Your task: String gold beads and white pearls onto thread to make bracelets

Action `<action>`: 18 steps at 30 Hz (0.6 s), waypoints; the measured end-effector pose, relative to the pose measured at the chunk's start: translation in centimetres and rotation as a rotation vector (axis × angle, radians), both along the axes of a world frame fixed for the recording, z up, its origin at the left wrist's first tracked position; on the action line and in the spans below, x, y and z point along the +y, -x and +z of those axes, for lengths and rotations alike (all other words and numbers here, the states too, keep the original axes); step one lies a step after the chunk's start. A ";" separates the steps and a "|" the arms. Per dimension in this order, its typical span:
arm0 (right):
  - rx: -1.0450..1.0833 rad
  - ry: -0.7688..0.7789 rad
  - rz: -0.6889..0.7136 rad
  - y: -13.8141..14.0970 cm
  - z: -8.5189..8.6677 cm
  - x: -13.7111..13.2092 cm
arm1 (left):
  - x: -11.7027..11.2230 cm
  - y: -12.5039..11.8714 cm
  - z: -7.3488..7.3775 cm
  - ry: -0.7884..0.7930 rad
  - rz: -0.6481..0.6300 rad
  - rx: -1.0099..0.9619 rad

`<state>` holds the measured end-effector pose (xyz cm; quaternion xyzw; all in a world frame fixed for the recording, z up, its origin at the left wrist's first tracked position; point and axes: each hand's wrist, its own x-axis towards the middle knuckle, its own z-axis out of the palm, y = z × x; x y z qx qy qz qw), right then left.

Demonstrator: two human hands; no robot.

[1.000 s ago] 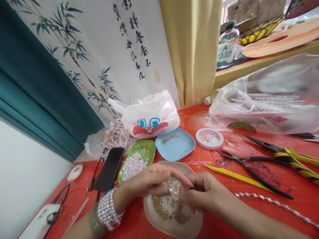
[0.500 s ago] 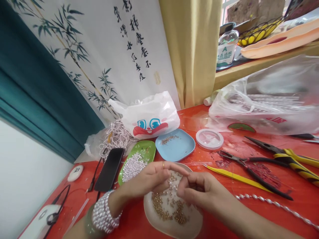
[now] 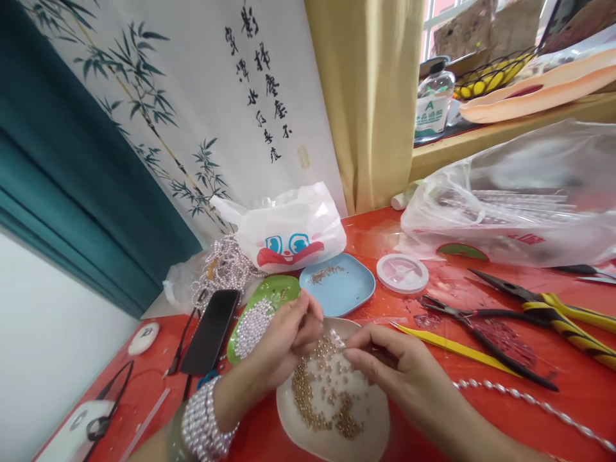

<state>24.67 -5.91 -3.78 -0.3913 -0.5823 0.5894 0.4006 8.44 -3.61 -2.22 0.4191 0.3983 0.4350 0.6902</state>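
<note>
Above the cream plate (image 3: 332, 449), my left hand (image 3: 293, 330) has its fingers curled together; anything inside them is hidden. Strands of pearl beads (image 3: 206, 414) wrap that wrist. My right hand (image 3: 392, 362) pinches a small shiny whitish piece (image 3: 337, 338) between thumb and forefinger, just apart from the left hand. Gold beads (image 3: 305, 394) lie scattered on the plate under both hands. A green tray (image 3: 282, 285) with white pearl beads (image 3: 254, 327) sits behind my left hand. Beyond it stands a blue tray (image 3: 353, 285) bearing small brownish pieces.
At right lie yellow tweezers (image 3: 452, 346), black-handled pliers (image 3: 500, 350), yellow-and-black pliers (image 3: 553, 308) and a bead strand (image 3: 510, 393). A round clear case (image 3: 402, 274) and plastic bags (image 3: 289, 224) are farther back. A phone (image 3: 212, 330) and cables lie left.
My hands, touching at the fingertips before, are now apart. The left fingers have curled upward, and a whitish piece now shows at my right fingertips. The view has shifted slightly.
</note>
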 end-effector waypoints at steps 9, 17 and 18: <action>0.043 0.019 -0.142 0.0 0.2 0.3 | -0.3 -0.3 1.1 0.220 0.040 -0.082; -0.009 -0.037 -0.178 -0.2 0.1 0.7 | -0.1 -0.3 0.4 0.084 -0.035 -0.033; -0.020 -0.044 -0.176 -0.3 0.0 0.7 | -0.1 -0.3 0.4 0.075 -0.048 -0.024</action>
